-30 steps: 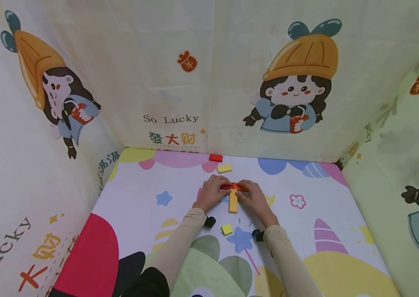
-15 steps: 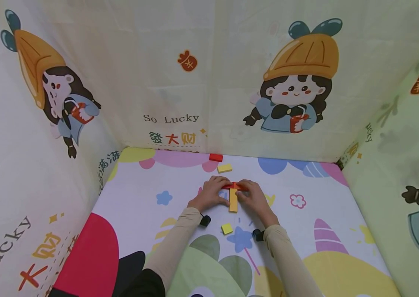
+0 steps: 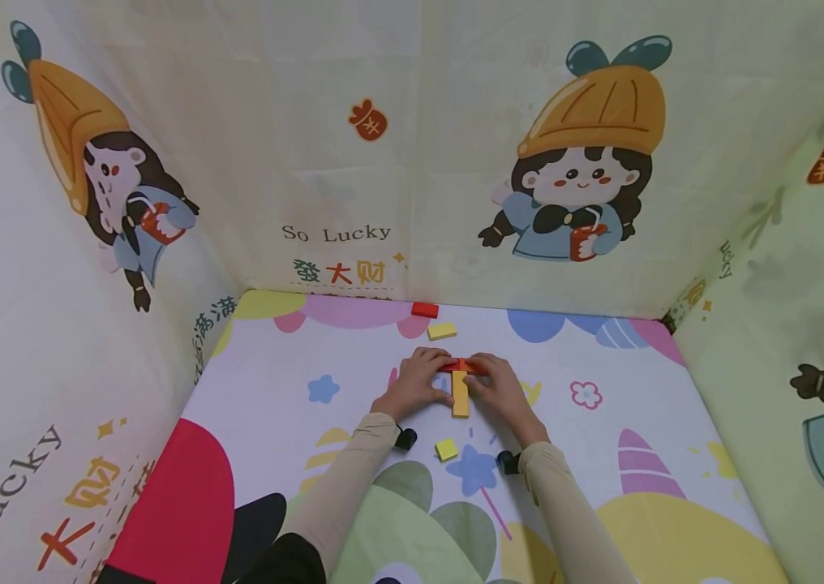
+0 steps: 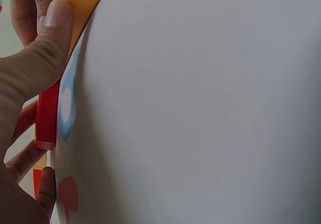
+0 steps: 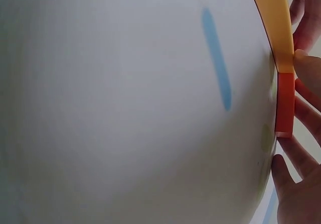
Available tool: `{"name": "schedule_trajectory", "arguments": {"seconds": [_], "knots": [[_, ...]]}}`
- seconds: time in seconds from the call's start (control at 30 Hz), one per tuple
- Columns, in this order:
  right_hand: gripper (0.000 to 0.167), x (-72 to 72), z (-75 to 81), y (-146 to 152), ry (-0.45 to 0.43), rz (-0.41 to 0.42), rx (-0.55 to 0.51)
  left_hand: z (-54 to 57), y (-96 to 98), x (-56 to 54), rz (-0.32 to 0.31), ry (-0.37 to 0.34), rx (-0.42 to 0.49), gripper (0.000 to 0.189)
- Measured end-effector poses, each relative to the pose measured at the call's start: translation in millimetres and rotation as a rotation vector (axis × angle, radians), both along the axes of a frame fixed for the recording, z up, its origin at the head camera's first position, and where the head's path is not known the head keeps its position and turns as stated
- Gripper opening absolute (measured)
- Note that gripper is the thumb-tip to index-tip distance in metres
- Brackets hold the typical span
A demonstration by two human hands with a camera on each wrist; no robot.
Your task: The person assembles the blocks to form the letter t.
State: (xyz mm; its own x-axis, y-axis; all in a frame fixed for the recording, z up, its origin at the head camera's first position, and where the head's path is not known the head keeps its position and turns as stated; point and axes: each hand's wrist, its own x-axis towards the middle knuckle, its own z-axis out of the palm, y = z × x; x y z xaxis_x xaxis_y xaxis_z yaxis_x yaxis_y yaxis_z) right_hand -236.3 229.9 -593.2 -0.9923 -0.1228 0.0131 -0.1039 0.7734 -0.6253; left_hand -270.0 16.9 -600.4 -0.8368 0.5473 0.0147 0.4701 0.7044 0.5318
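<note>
Long block (image 3: 460,397): plain orange-yellow on my head feed
Crosspiece (image 3: 461,364): red, which I read as orange-red mid-span
Farthest block (image 3: 424,311): red
Flat block (image 3: 442,331): pale yellow
Nearest block (image 3: 446,450): brighter yellow
Right sleeve (image 3: 572,511): plain beige
Tabletop cover (image 3: 266,405): white, printed with blue stars (image 3: 474,471), a striped purple cone (image 3: 641,469)
Back curtain (image 3: 448,162): cream, orange-hatted cartoon figure (image 3: 581,186)

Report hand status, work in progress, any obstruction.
Left hand and right hand touching red bar. Orange block forms a T with it. No obstruction seen; yellow block lies apart, nearer the wearer.
</note>
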Motion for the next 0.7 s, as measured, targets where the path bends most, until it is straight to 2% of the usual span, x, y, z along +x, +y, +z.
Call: {"name": "schedule_trajectory", "arguments": {"seconds": [0.7], "knots": [[0.046,0.0,1.0,-0.2,0.012,0.008,0.003,4.9,-0.5,3.5,0.004,0.011,-0.010,0.081]]}}
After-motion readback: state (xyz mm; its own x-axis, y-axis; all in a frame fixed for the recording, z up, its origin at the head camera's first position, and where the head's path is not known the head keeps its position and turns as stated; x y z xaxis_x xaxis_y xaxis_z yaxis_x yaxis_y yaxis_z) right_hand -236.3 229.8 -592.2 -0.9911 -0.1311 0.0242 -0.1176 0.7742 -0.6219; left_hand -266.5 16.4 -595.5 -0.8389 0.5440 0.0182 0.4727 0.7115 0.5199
